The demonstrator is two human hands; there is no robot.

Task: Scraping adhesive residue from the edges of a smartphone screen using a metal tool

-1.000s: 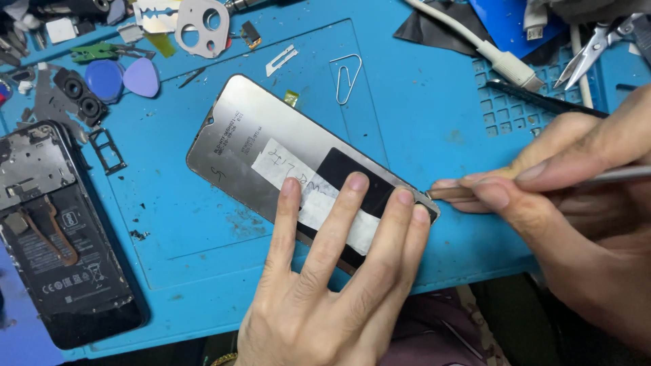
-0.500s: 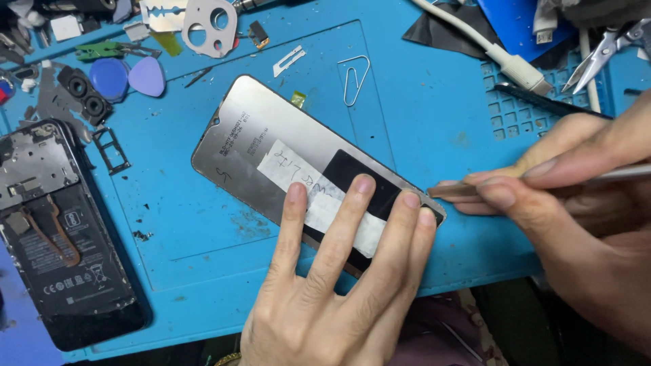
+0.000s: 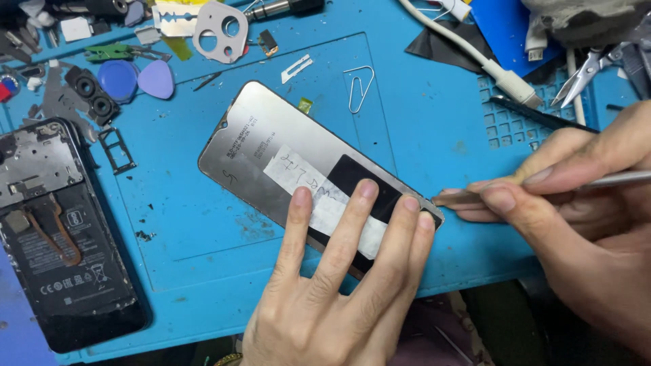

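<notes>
Pressing left hand [image 3: 339,291] covers panel's [image 3: 271,152] white label [image 3: 319,193].

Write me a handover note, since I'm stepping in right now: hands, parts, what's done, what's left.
Left hand: fingers flat on the screen panel, pinning it to the blue mat.
Right hand: holds a thin metal tool, tip at the panel's lower right corner.
Opened phone body lies at the left.
Done: panel lies apart from the body.
Left: the corner work, by the look of it.
</notes>
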